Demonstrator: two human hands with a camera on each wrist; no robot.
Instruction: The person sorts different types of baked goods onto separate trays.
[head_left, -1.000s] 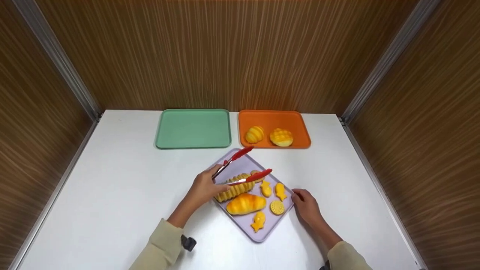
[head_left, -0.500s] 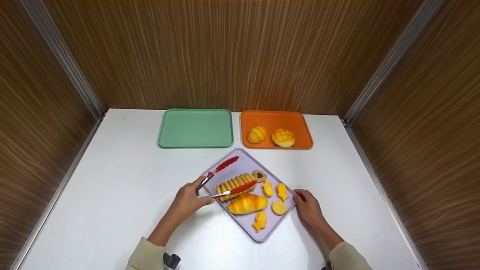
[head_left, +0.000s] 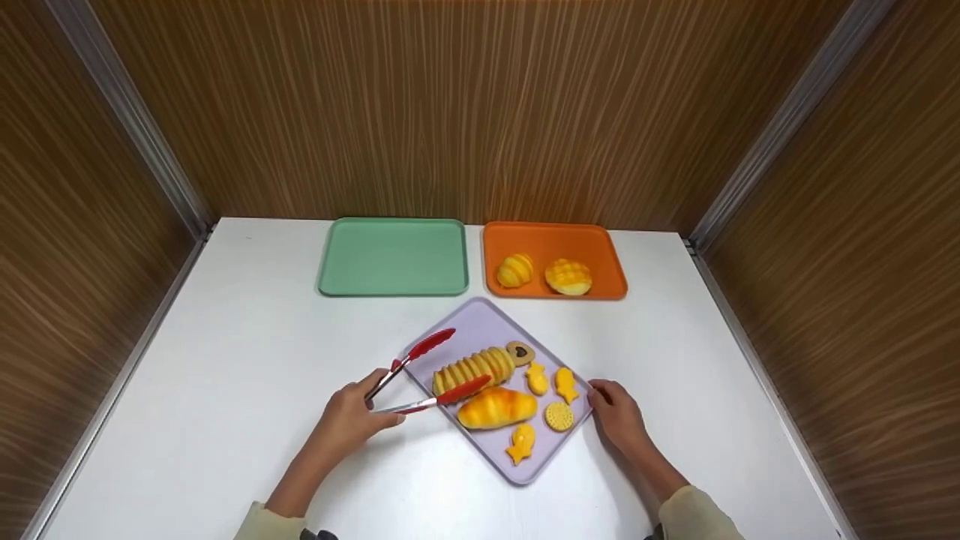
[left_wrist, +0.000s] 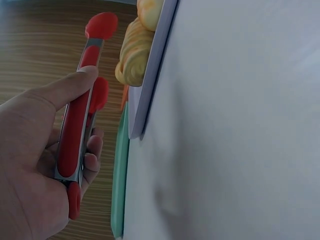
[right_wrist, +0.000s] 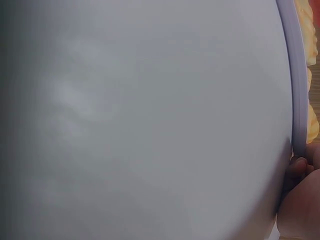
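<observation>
My left hand [head_left: 351, 416] grips red-tipped metal tongs [head_left: 461, 390], their arms spread apart with nothing between them. In the head view the tong tips overlap the left side of a lilac tray [head_left: 480, 315], set cornerwise. On that tray lie a ridged long bread [head_left: 472, 369], a smooth golden roll [head_left: 496, 409], a heart-centred cookie [head_left: 520, 353], a round cracker [head_left: 558, 416] and several fish-shaped pieces [head_left: 523, 442]. At the tray's right corner my right hand [head_left: 616, 412] pinches the rim. The left wrist view shows the thumb [left_wrist: 80, 87] along one tong arm.
Behind the lilac tray, a bare green tray [head_left: 394, 257] stands at the left. Beside it an orange tray [head_left: 551, 238] bears a striped croissant-like bread [head_left: 515, 271] and a round bun [head_left: 568, 277]. Wood-grain panels [head_left: 450, 112] enclose the white table [head_left: 247, 337].
My left hand has drawn the spread tongs left and toward me, from over the far part of the lilac tray to its left edge. The right hand stays at the tray's corner.
</observation>
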